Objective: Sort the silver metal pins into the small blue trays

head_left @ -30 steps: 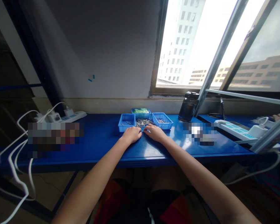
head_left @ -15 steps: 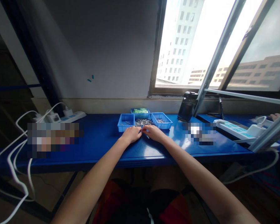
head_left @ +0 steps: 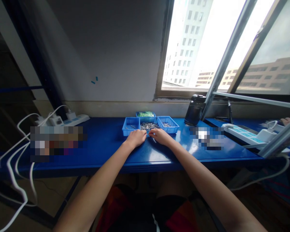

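Observation:
My left hand (head_left: 136,138) and my right hand (head_left: 160,135) rest on the blue bench (head_left: 103,145), fingertips nearly meeting just in front of a loose pile of small metal pins (head_left: 148,126). Both hands are curled in a pinch; what the fingers hold is too small to make out. A blue bin (head_left: 131,126) with a few pins stands left of the pile. Another blue bin (head_left: 168,124) with pins stands right of it. Behind sits a bin of green parts (head_left: 146,114).
A black device (head_left: 194,110) stands at the back right by the window sill. White power strips lie at the back left (head_left: 71,120) and right (head_left: 246,133), with white cables (head_left: 13,161) hanging off the left edge. A slanted metal bar (head_left: 226,58) crosses the window. Another person's fingers (head_left: 288,120) show far right.
My hands have stayed in front of the pin pile; the fingertips have shifted slightly, drawing together and a little apart again.

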`<state>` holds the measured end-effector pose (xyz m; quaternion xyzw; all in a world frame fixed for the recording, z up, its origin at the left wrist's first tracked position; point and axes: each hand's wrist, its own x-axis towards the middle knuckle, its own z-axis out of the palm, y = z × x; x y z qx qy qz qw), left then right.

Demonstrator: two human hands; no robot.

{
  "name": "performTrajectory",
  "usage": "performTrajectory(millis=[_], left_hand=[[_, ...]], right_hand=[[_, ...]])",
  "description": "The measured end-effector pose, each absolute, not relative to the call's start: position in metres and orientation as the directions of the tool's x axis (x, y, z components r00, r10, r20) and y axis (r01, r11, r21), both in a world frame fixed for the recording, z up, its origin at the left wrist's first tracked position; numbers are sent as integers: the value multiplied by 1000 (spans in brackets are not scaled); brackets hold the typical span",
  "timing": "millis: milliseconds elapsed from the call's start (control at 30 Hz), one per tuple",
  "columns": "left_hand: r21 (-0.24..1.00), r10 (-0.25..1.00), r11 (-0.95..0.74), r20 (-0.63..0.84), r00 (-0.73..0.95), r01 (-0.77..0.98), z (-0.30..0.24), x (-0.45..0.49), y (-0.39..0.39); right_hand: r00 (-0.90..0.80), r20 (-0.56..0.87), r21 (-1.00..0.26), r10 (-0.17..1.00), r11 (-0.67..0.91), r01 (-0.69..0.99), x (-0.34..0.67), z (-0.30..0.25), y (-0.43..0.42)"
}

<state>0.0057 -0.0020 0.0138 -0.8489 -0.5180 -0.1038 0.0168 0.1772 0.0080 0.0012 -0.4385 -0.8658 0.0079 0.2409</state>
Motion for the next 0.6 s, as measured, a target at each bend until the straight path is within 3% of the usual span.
performTrajectory(millis=[333,600], left_hand=[[121,872,-465,232,430,877,22,8,-11],[155,836,-525,281,472,837,23,8,-10]], right_hand=[[-438,408,-223,801,553,803,180,-1,12],[-507,430,-196,747,625,755,179,1,9]])
